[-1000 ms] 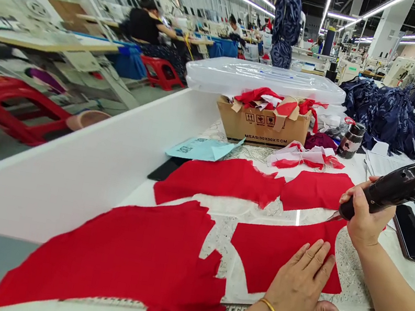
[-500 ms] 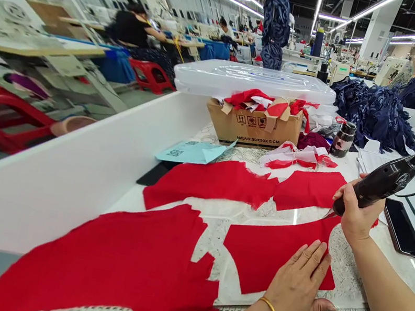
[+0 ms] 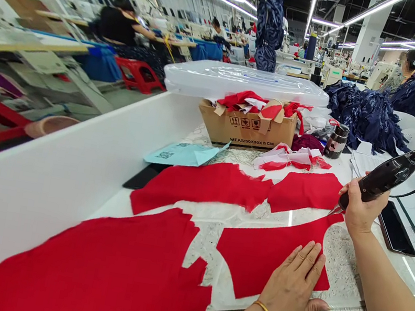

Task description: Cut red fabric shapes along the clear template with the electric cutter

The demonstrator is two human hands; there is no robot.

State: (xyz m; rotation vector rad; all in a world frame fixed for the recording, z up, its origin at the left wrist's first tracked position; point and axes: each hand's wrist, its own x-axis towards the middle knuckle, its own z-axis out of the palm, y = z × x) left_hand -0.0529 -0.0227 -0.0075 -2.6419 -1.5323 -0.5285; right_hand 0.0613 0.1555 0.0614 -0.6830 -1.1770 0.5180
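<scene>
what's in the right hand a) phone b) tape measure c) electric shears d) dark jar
C: the right hand grips black corded electric shears, their blade tip beside the red fabric.

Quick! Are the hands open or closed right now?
Left hand: open, lying flat on red fabric.
Right hand: closed, holding an electric fabric cutter.
</scene>
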